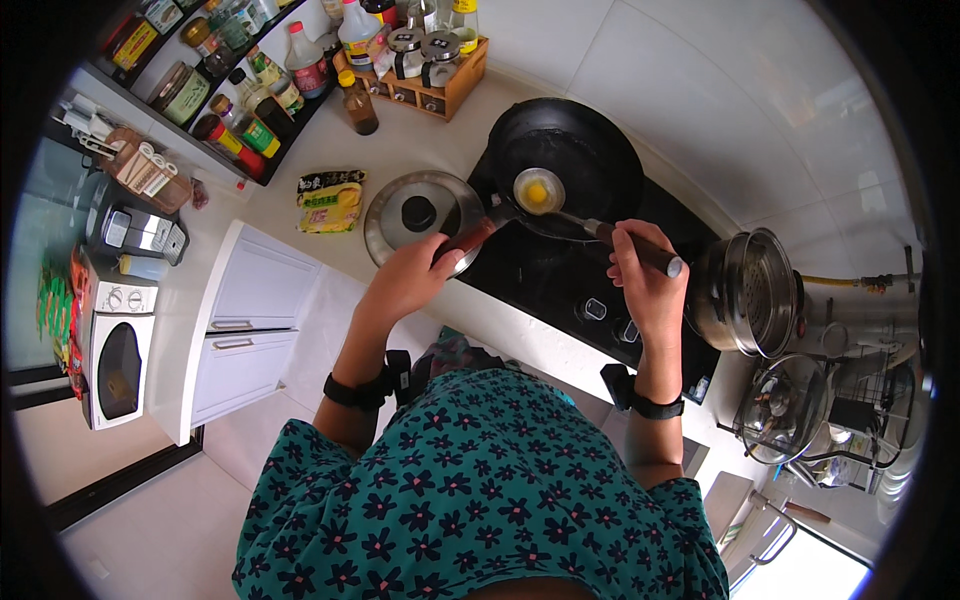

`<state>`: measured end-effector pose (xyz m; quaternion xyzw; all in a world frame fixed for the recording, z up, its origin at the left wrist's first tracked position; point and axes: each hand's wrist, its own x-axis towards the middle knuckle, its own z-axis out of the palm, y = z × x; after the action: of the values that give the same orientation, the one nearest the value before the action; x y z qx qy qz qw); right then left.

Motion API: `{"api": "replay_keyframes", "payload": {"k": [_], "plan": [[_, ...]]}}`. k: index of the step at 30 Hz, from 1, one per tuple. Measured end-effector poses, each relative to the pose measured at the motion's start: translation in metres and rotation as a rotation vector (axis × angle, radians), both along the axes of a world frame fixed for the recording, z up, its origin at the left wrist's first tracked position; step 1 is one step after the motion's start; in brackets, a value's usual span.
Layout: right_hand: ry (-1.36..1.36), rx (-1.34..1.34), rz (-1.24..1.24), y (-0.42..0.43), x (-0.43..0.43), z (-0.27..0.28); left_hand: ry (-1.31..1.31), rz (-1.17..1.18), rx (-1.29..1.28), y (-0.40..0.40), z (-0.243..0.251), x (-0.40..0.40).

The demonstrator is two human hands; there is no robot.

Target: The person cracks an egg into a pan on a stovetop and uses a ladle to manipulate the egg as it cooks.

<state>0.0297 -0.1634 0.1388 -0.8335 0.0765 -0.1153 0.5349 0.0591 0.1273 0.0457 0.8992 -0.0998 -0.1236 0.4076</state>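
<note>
My left hand [411, 276] grips the reddish-brown handle of a black wok [577, 131], which stands tilted on the black cooktop [517, 274]. In my right hand [646, 281] is the dark handle of a metal ladle [551, 171]. A raw egg with its yellow yolk [536, 192] lies in the ladle's bowl, held over the near left side of the wok. Beneath my left hand, a glass pan lid [391, 214] with a black knob rests on the counter. Dark liquid or a wet sheen shows inside the wok.
Left of the lid lies a yellow food packet [330, 201]. A brown bottle [358, 105] and a wooden condiment rack [457, 86] stand behind. To the right are a steel steamer pot [720, 292] and a dish rack [855, 405]. A white microwave [112, 367] sits far left.
</note>
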Motion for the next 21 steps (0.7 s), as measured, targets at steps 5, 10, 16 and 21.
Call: {"api": "replay_keyframes", "payload": {"k": [5,10,16,21], "plan": [[-0.014,-0.039,-0.015,-0.006,-0.013,0.000,0.027,0.001,0.008,-0.002,0.008,0.002],[-0.034,-0.113,-0.036,-0.016,-0.020,-0.002,0.040,0.006,0.014,-0.003,0.013,0.002],[-0.035,-0.136,-0.093,-0.024,-0.020,-0.006,0.008,-0.026,0.022,0.000,0.004,0.003],[-0.068,-0.140,-0.122,-0.028,-0.015,-0.010,0.004,-0.018,0.013,-0.001,0.005,0.002]]}}
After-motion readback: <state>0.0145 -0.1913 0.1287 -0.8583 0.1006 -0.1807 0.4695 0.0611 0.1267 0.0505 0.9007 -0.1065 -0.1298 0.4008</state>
